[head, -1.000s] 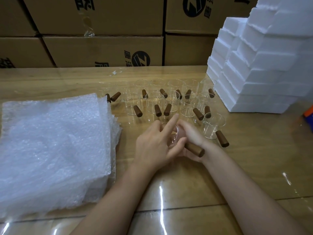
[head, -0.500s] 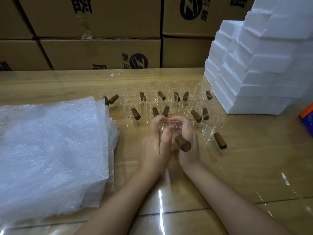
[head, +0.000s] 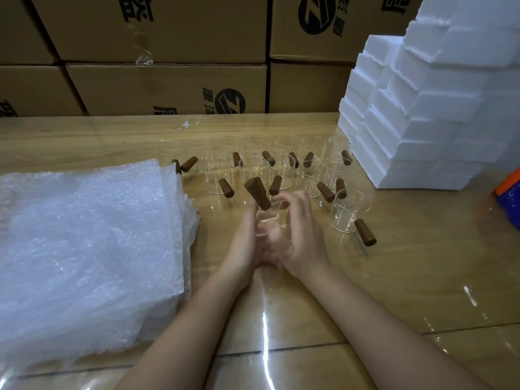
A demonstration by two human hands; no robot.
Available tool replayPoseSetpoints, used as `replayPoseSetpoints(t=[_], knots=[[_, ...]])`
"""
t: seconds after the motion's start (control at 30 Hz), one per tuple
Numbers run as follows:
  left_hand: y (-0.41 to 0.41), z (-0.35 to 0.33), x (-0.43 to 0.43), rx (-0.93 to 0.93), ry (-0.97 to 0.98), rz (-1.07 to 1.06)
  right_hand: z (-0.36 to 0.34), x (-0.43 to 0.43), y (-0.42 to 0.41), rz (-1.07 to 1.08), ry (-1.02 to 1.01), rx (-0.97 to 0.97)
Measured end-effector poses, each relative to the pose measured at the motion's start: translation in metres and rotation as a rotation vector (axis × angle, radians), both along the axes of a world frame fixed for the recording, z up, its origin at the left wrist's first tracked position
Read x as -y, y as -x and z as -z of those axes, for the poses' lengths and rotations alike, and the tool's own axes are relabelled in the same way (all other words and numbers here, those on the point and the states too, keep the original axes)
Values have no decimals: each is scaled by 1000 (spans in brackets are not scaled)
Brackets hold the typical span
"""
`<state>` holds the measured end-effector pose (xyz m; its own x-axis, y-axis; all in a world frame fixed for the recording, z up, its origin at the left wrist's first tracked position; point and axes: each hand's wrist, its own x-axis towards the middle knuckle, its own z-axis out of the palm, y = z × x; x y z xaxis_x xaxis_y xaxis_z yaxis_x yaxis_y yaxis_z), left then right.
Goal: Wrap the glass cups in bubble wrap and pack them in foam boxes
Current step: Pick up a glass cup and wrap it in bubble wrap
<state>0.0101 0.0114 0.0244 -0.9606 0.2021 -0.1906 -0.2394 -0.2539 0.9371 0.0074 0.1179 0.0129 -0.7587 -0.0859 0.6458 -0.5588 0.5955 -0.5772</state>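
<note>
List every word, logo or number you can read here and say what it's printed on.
"Z", slanted, in a round black logo: lower cardboard box; same logo on the upper right cardboard box.
Black Chinese characters beside both logos and on the upper left cardboard box: cropped or blurred, unreadable.
Marks on the orange and blue item: too blurred.
Foam boxes, bubble wrap: none.

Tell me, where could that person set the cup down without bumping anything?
Most room: the bare table right of the right forearm, nearer than the closest standing cup. Another free strip lies between the cup rows and the cardboard boxes. Crowded: those rows, between bubble wrap and foam boxes.
</note>
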Motion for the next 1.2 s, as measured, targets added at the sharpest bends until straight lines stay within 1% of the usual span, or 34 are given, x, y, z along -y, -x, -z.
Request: replayPoseSetpoints(t=[0.07, 0.13, 0.2, 0.23, 0.3, 0.33, 0.4, 0.47, 0.5, 0.6, 0.7, 0.77, 0.83, 0.87, 0.93, 1.0, 1.03, 1.13, 1.17, 1.2], knots=[[-2, 3, -5, -88, 63, -121, 3, 5, -2, 56, 113, 101], [-3, 5, -5, -244, 86, -203, 7, 10, -6, 89, 190, 179], [-4, 7, -1, -420, 179, -247, 10, 13, -7, 47, 273, 232], [-4, 9, 0, -470, 220, -259, 10, 14, -7, 14, 295, 254], [-3, 8, 1, -475, 249, -269, 3, 12, -3, -83, 337, 330], [-4, 7, 2, -440, 238, -234, -1, 9, -2, -154, 394, 390], [-4, 5, 5, -332, 134, -46, -8, -3, 2, -346, 526, 490], [-3, 5, 10, -243, 98, 136, -14, -17, 3, -504, 526, 488], [-3, 4, 13, -219, 106, 205, -16, -23, 3, -534, 501, 461], [1, 3, 22, -137, 69, 386, -18, -32, 7, -436, 460, 405], [1, 3, 23, -84, 32, 430, -14, -31, 10, -300, 400, 391], [1, 4, 21, -74, 15, 376, -10, -30, 13, -189, 441, 381], [2, 4, 18, -75, 1, 278, -6, -30, 16, -91, 523, 380], [2, 4, 17, -78, 19, 222, -5, -30, 16, -49, 553, 388], [1, 3, 15, -101, 114, 115, -2, -30, 18, 6, 581, 440], [1, 4, 12, -113, 184, 38, 0, -32, 17, -8, 545, 481], [0, 5, 12, -102, 186, 10, 0, -34, 15, -21, 481, 434], [2, 5, 12, -49, 141, -43, -6, -41, 8, -40, 140, 122], [2, 5, 11, -31, 136, -62, -7, -43, 8, -43, 57, 61], [2, 4, 9, -13, 138, -84, -7, -44, 8, -28, 10, 40]])
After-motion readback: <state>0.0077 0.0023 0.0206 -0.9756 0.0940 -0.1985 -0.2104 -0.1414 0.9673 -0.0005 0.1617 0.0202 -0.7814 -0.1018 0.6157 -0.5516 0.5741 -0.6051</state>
